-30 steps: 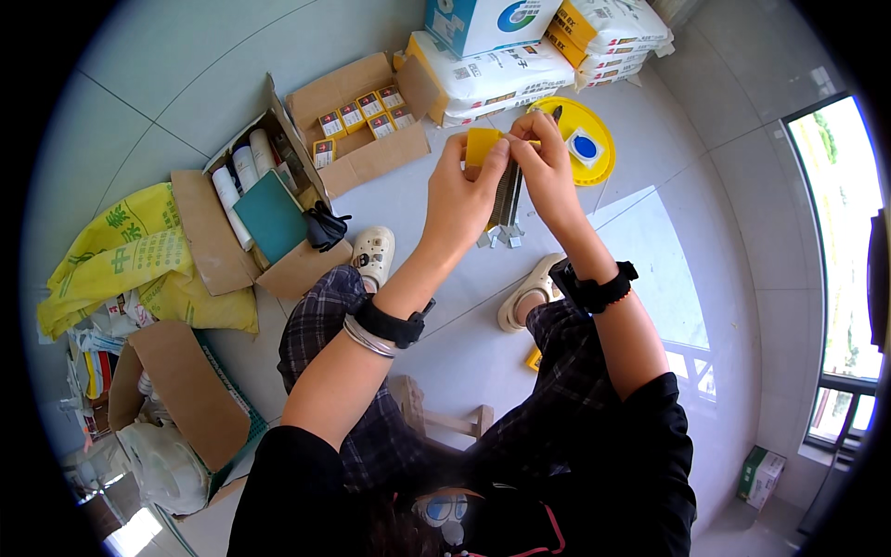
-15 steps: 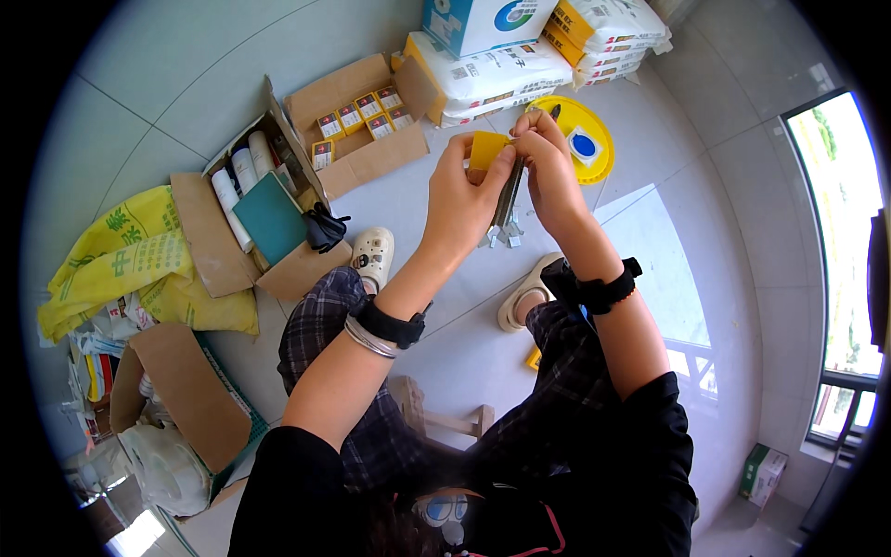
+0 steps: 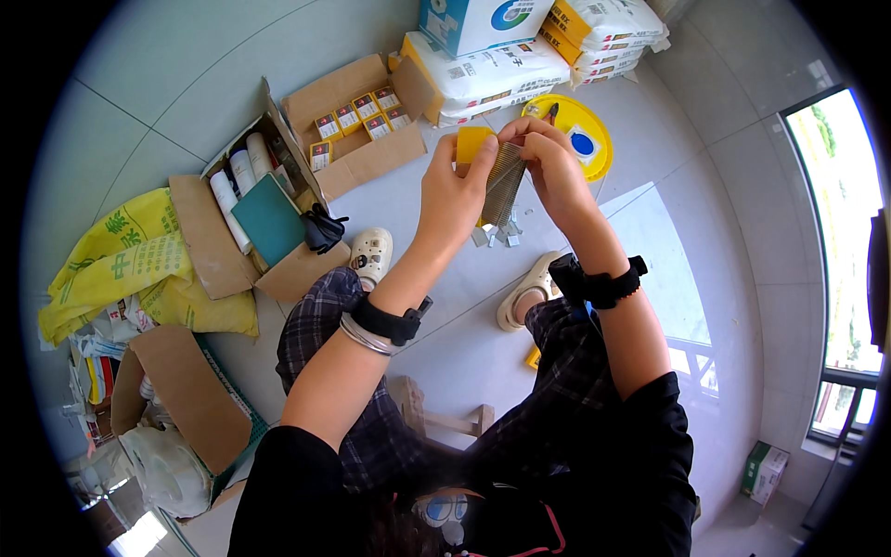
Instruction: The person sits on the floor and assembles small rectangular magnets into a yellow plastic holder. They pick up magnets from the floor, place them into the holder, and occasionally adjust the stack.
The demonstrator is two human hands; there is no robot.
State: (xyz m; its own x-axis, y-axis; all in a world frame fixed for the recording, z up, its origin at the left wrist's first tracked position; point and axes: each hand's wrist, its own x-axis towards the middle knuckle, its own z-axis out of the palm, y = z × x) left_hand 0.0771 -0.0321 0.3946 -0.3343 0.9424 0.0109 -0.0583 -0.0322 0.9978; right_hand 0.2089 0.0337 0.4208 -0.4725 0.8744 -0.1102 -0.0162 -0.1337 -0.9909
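Observation:
Between the thumb and fingers of my left hand is a small yellow cardboard box. A ribbed grey metal strip, which looks like a staple strip, hangs slanting down between both hands. My right hand is closed, pinching the strip's upper right edge with thumb and fingertips. The strip's top end is partly hidden by fingers, and the left thumb lies beside it. Below on the floor lie several small silvery pieces.
A yellow round lid holds a blue-and-white round item. An open carton contains several small yellow boxes. Another carton has white rolls and a green box. White-and-yellow sacks stand behind. A yellow sack lies left.
The grey strip has turned from nearly edge-on to showing its broad ribbed face. My left hand and the yellow box have shifted slightly left; my right hand has lowered a little.

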